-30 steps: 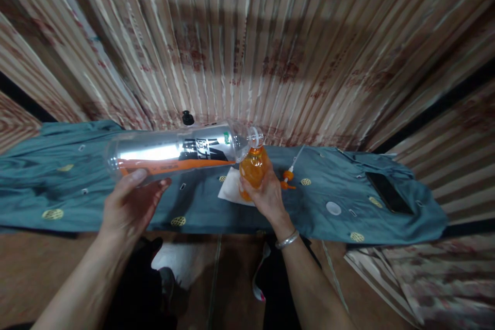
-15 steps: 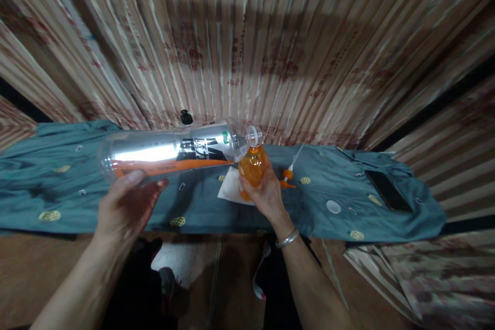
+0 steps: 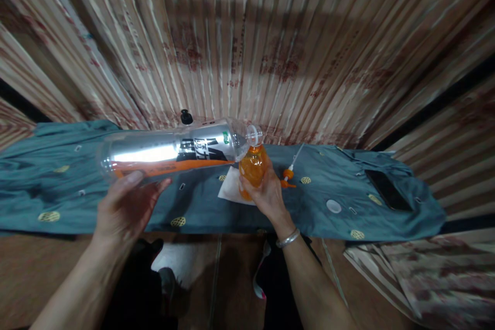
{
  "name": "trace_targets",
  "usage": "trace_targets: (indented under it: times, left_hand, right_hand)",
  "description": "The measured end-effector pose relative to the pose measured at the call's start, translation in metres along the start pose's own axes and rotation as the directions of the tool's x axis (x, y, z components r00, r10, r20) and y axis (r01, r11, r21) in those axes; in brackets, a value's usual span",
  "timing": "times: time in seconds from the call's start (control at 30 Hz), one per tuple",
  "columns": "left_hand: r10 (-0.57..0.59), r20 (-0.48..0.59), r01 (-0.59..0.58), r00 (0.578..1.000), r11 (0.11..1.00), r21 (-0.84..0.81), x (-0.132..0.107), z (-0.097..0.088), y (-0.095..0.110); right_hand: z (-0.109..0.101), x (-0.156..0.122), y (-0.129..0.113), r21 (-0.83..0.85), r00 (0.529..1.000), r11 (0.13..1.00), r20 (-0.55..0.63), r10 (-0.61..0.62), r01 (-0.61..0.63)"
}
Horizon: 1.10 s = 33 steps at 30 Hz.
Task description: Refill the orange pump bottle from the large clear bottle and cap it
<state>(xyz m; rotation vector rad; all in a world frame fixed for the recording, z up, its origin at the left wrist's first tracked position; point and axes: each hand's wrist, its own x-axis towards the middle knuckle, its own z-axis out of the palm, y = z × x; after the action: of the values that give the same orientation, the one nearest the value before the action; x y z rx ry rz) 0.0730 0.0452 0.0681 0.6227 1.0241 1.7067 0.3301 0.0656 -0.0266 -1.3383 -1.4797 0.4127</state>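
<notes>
My left hand (image 3: pixel 129 201) supports a large clear plastic bottle (image 3: pixel 174 152) with a silver, black and orange label, thumb at its side and fingers beneath. The bottle lies nearly level, its uncapped neck pointing right. In my right hand (image 3: pixel 268 191) is an orange translucent pump bottle (image 3: pixel 253 167), gripped around its body. The large bottle's mouth rests at or just over the orange bottle's top; whether liquid flows between them I cannot tell. Under the orange bottle is a folded white tissue (image 3: pixel 232 188). An orange pump head (image 3: pixel 287 174) with a thin tube lies right of my right hand.
A teal patterned cloth (image 3: pixel 325 180) covers the narrow surface. Toward the right lie a white round cap (image 3: pixel 333 206) and a black phone (image 3: pixel 388 191). A small black cap (image 3: pixel 186 116) stands at the back edge, before a pleated curtain (image 3: pixel 247 51).
Almost nothing differs. Both hands and both bottles keep their places, with only a very slight shift of my left fingers.
</notes>
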Motion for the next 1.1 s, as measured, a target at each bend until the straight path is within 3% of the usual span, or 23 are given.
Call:
trace_targets:
  times: [0.1, 0.5, 1.1]
  left_hand:
    - [0.014, -0.067, -0.014, 0.998, 1.0, 0.002, -0.0022, 0.0033, 0.001]
    - [0.008, -0.084, -0.01, 0.996, 1.0, -0.029, -0.0029, 0.0061, 0.0012]
    - [0.057, -0.044, -0.055, 0.997, 0.997, 0.05, -0.004, 0.0019, 0.0052]
  right_hand:
    - [-0.001, 0.0002, 0.0001, 0.012, 1.0, 1.0, 0.004, 0.002, -0.002]
    - [-0.0022, 0.0008, 0.003, 0.022, 1.0, 0.999, -0.013, -0.028, 0.028]
    - [0.0034, -0.0015, 0.0065, -0.03, 0.997, 0.998, -0.047, -0.062, 0.061]
